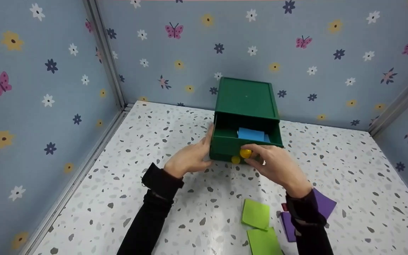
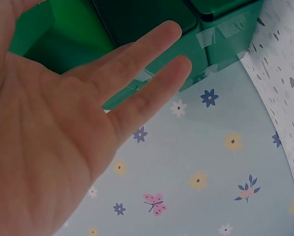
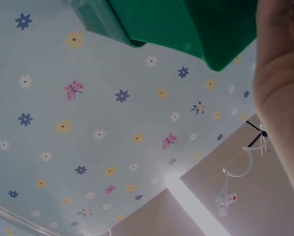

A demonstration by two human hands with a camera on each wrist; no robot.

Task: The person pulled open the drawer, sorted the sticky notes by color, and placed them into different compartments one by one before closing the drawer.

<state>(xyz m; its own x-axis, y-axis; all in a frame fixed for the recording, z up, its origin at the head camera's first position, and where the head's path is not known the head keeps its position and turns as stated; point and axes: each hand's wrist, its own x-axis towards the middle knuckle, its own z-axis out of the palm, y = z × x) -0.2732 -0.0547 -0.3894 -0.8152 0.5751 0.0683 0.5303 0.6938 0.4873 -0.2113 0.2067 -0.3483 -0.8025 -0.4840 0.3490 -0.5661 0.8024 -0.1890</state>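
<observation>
A green drawer box [image 1: 246, 97] stands against the back wall, its upper drawer [image 1: 227, 144] pulled out toward me. Inside that drawer lies a blue pad of paper [image 1: 250, 134]. My right hand [image 1: 278, 164] pinches the yellow knob [image 1: 245, 153] on the drawer front between thumb and fingers. A second yellow knob [image 1: 236, 160] shows just below it. My left hand [image 1: 191, 157] rests along the left side of the box, fingers straight. In the left wrist view, the left hand's fingers [image 2: 152, 93] extend beside the green box. Only an edge of the right hand [image 3: 279, 93] appears in the right wrist view.
On the speckled white table [image 1: 119, 209], two lime green paper squares [image 1: 256, 213] lie in front of the box. Purple paper squares [image 1: 324, 203] lie partly under my right forearm. Blue flowered walls [image 1: 190, 42] enclose the back and sides.
</observation>
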